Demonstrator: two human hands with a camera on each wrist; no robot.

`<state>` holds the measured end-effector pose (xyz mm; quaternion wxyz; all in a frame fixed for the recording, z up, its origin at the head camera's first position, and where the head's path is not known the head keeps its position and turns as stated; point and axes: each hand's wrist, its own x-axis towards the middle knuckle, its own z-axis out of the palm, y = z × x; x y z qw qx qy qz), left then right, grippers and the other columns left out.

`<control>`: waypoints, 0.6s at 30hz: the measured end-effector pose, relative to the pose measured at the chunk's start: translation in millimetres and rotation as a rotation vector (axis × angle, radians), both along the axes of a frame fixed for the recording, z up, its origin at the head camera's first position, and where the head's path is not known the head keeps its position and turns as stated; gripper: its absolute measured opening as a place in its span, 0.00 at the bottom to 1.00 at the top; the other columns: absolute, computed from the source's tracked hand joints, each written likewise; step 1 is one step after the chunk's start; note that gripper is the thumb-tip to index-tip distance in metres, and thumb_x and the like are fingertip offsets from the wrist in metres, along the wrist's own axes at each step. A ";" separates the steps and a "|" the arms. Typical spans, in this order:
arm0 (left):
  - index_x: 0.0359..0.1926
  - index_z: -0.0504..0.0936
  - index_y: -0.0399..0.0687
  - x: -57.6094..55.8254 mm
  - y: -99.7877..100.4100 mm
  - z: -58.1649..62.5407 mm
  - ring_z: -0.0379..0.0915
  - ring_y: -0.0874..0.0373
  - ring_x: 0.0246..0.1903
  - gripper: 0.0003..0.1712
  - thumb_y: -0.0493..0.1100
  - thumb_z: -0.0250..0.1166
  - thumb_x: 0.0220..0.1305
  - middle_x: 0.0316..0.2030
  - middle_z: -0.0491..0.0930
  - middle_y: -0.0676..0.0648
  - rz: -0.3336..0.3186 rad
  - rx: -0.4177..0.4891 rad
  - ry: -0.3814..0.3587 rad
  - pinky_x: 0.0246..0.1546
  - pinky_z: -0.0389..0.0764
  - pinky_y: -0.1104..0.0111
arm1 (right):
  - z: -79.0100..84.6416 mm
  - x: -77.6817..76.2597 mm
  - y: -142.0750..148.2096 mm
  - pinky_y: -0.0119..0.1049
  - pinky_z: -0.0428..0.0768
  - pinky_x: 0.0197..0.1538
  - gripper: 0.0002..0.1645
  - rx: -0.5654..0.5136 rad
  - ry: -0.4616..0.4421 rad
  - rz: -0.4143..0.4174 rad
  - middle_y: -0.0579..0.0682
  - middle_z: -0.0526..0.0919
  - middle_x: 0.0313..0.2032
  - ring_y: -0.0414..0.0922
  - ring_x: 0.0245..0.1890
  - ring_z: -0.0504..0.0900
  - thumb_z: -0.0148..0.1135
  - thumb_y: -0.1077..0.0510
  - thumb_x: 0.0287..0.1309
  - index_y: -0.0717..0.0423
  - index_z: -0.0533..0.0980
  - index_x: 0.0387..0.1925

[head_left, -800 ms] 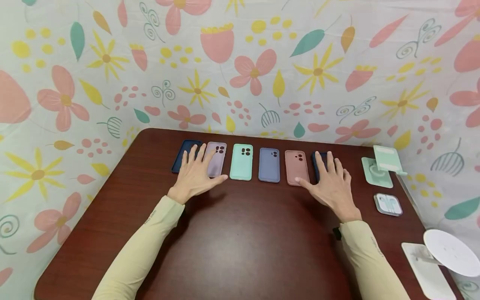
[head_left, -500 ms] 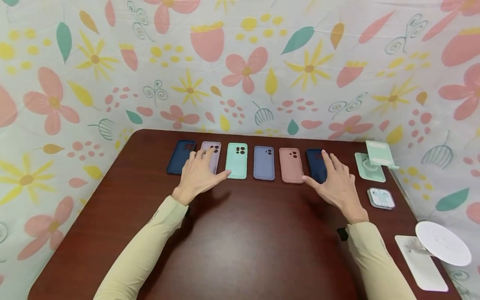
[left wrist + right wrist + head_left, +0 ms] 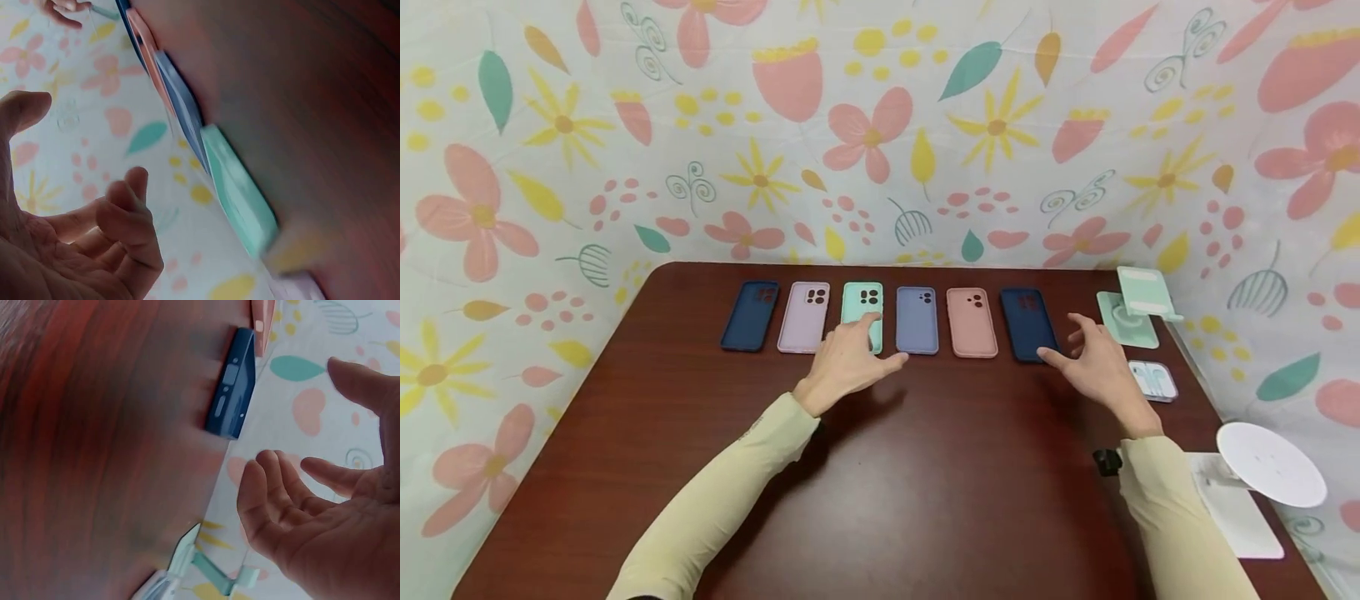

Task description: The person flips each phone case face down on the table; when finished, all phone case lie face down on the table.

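Observation:
A row of phone cases lies along the table's far side: navy (image 3: 750,317), lilac (image 3: 803,317), mint (image 3: 854,300), grey-blue (image 3: 917,321), pink (image 3: 972,323) and a second navy phone case (image 3: 1028,325). My left hand (image 3: 846,358) hovers in front of the mint case and overlaps its lower part in the head view. Its fingers are loosely bent with nothing in them, as the left wrist view confirms. Just right of the second navy case is my right hand (image 3: 1097,362), thumb toward the case's near corner, fingers relaxed around nothing.
At the right stands a mint phone stand (image 3: 1138,304). In front of it lies a clear box of earphones (image 3: 1153,381), partly behind the right hand. A white stand with a round plate (image 3: 1270,464) is nearer, beside the right sleeve. A flowered cloth (image 3: 872,208) hangs behind the table.
My left hand has moved right, from the navy and lilac cases to the mint one. The right hand has shifted right, uncovering the second navy case. The camera view has turned slightly.

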<state>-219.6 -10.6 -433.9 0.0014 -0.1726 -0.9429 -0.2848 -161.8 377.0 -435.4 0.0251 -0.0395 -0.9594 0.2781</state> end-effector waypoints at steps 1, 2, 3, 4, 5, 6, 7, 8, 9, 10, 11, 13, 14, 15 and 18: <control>0.77 0.75 0.51 0.6 6.5 -0.4 0.83 0.52 0.34 0.48 0.68 0.74 0.62 0.33 0.86 0.47 -0.015 0.007 -0.011 0.36 0.86 0.57 | -0.6 0.2 3.2 0.67 0.82 0.55 0.58 -0.005 -0.012 0.005 0.75 0.75 0.60 0.69 0.56 0.79 0.69 0.41 0.74 0.72 0.52 0.83; 0.77 0.75 0.51 1.2 12.8 -0.9 0.85 0.51 0.35 0.48 0.67 0.74 0.62 0.34 0.87 0.46 -0.030 0.012 -0.021 0.37 0.87 0.56 | -1.6 0.0 6.0 0.67 0.82 0.55 0.57 -0.011 -0.026 0.006 0.75 0.76 0.60 0.68 0.56 0.80 0.69 0.41 0.74 0.72 0.52 0.83; 0.77 0.75 0.50 2.2 19.2 -1.2 0.87 0.49 0.38 0.48 0.67 0.74 0.63 0.37 0.89 0.44 -0.043 0.018 -0.033 0.39 0.88 0.55 | -2.5 0.0 8.3 0.67 0.82 0.55 0.57 -0.017 -0.039 0.007 0.74 0.77 0.60 0.68 0.55 0.80 0.69 0.41 0.74 0.72 0.52 0.83; 0.76 0.75 0.49 3.0 25.5 -1.8 0.88 0.47 0.42 0.48 0.66 0.74 0.63 0.42 0.91 0.42 -0.055 0.025 -0.045 0.43 0.89 0.53 | -3.6 -0.4 10.3 0.67 0.81 0.56 0.57 -0.025 -0.054 0.007 0.74 0.77 0.59 0.68 0.55 0.80 0.69 0.42 0.74 0.72 0.52 0.83; 0.76 0.75 0.48 3.8 31.6 -2.4 0.89 0.46 0.47 0.48 0.66 0.74 0.63 0.47 0.92 0.41 -0.067 0.026 -0.055 0.46 0.90 0.52 | -5.0 -0.8 12.1 0.67 0.81 0.56 0.57 -0.029 -0.068 0.007 0.74 0.78 0.59 0.68 0.55 0.81 0.69 0.41 0.74 0.72 0.53 0.83; 0.77 0.74 0.47 4.6 37.6 -3.0 0.89 0.45 0.51 0.48 0.65 0.74 0.63 0.51 0.91 0.39 -0.081 0.029 -0.064 0.49 0.90 0.52 | -6.6 -1.3 13.6 0.67 0.81 0.57 0.57 -0.033 -0.082 0.006 0.74 0.78 0.59 0.67 0.55 0.81 0.69 0.41 0.74 0.71 0.53 0.83; 0.77 0.74 0.46 5.2 43.7 -3.6 0.89 0.44 0.53 0.48 0.65 0.74 0.63 0.52 0.91 0.37 -0.094 0.033 -0.076 0.51 0.90 0.52 | -8.3 -1.9 14.4 0.67 0.81 0.58 0.57 -0.035 -0.091 0.005 0.73 0.79 0.59 0.67 0.55 0.82 0.69 0.41 0.74 0.71 0.53 0.83; 0.77 0.74 0.46 5.5 49.9 -4.2 0.89 0.44 0.54 0.48 0.65 0.74 0.64 0.53 0.91 0.37 -0.106 0.032 -0.084 0.53 0.91 0.52 | -10.0 -2.9 15.1 0.67 0.81 0.58 0.57 -0.038 -0.098 0.002 0.73 0.79 0.59 0.66 0.55 0.82 0.70 0.41 0.73 0.70 0.54 0.83; 0.77 0.74 0.46 5.7 56.0 -4.7 0.89 0.45 0.53 0.48 0.64 0.74 0.64 0.50 0.91 0.37 -0.119 0.033 -0.097 0.54 0.91 0.53 | -11.4 -3.9 15.5 0.66 0.81 0.59 0.56 -0.043 -0.101 0.000 0.72 0.79 0.59 0.66 0.55 0.82 0.70 0.42 0.73 0.70 0.55 0.83; 0.77 0.73 0.45 5.9 62.0 -5.1 0.90 0.45 0.50 0.48 0.63 0.74 0.65 0.46 0.92 0.37 -0.133 0.034 -0.112 0.54 0.90 0.54 | -13.1 -5.1 16.0 0.66 0.82 0.59 0.55 -0.050 -0.102 -0.004 0.72 0.80 0.58 0.66 0.55 0.82 0.71 0.42 0.72 0.69 0.56 0.83; 0.78 0.72 0.45 6.0 68.1 -5.5 0.90 0.45 0.47 0.47 0.63 0.74 0.65 0.42 0.91 0.37 -0.149 0.034 -0.126 0.52 0.90 0.55 | -14.6 -6.4 16.6 0.66 0.82 0.59 0.55 -0.052 -0.102 -0.006 0.71 0.80 0.58 0.65 0.55 0.82 0.72 0.43 0.72 0.69 0.57 0.82; 0.78 0.72 0.44 6.1 81.3 -6.3 0.89 0.48 0.42 0.48 0.61 0.75 0.65 0.36 0.89 0.39 -0.172 0.025 -0.138 0.50 0.90 0.58 | -16.3 -8.6 17.6 0.66 0.81 0.60 0.53 -0.063 -0.111 -0.008 0.71 0.81 0.58 0.65 0.55 0.82 0.72 0.44 0.71 0.68 0.58 0.82; 0.78 0.72 0.44 6.2 88.4 -6.5 0.88 0.49 0.41 0.48 0.61 0.75 0.66 0.35 0.89 0.40 -0.184 0.024 -0.148 0.49 0.90 0.60 | -16.9 -9.6 18.5 0.66 0.81 0.61 0.53 -0.067 -0.122 -0.008 0.71 0.81 0.58 0.65 0.56 0.82 0.72 0.44 0.71 0.68 0.59 0.82; 0.79 0.71 0.43 6.5 95.7 -6.5 0.87 0.50 0.39 0.48 0.60 0.75 0.66 0.33 0.89 0.40 -0.198 0.021 -0.162 0.48 0.89 0.61 | -17.6 -10.4 19.9 0.66 0.81 0.61 0.52 -0.070 -0.134 -0.009 0.71 0.81 0.58 0.65 0.56 0.81 0.72 0.45 0.71 0.67 0.59 0.82; 0.79 0.71 0.42 6.7 119.0 -6.6 0.84 0.54 0.37 0.48 0.60 0.76 0.66 0.35 0.89 0.41 -0.240 0.012 -0.169 0.39 0.85 0.68 | -19.0 -12.2 24.7 0.65 0.80 0.62 0.51 -0.068 -0.173 -0.012 0.71 0.81 0.58 0.65 0.56 0.81 0.72 0.46 0.71 0.67 0.60 0.81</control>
